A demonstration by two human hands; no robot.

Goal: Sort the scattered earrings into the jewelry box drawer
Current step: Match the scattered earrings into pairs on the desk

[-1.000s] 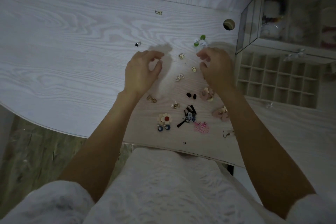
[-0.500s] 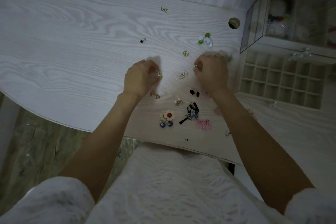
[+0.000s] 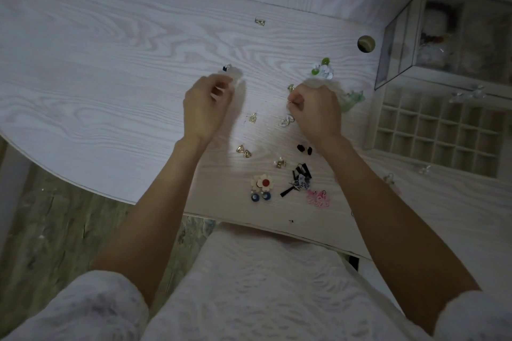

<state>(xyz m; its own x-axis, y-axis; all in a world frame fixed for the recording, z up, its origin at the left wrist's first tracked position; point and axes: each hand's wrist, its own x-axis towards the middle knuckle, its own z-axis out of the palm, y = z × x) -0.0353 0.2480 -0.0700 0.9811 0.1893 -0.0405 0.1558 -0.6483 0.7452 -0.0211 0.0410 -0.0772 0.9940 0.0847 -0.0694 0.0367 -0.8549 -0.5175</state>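
Risk: small gold earring could slip from right hand on the carry to the drawer, pinch being slight. Right grip curled, clamped on it above the desk. Left hand fingers curled, contents cannot be told. Other earrings scattered near

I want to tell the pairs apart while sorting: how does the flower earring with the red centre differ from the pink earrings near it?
The flower earring has cream petals round a red centre; the pink earrings are pink all over. The flower looks solid, the pink ones openwork and loopy. The flower lies left of the black pieces, the pink ones right of them and nearer the table edge. Both lie loose on the table, not held by either hand.
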